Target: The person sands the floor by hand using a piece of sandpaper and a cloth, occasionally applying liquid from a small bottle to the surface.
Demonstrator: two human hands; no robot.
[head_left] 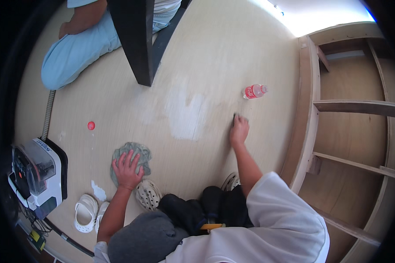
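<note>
R grip [239, 130] on dk item [235, 116] nr red-label btl [254, 91], L [127, 170] on rag [145, 154]

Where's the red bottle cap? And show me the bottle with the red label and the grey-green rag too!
Red bottle cap [91, 126]: head view, middle of its round top.
Bottle with the red label [253, 91]: head view, on its label.
Grey-green rag [145, 154]: head view, its upper right part.

Bright, diffuse light covers the pale beige wood-grain floor [224, 48], strongest at upper right, where a white surface [311, 15] burns out beside a blue fringe. Soft shadow lies beside the bare right hand [238, 130]. Fisheye distortion bows the light-brown wooden frame [306, 79]; black vignetting rings the rim; fine detail looks slightly soft.
</note>
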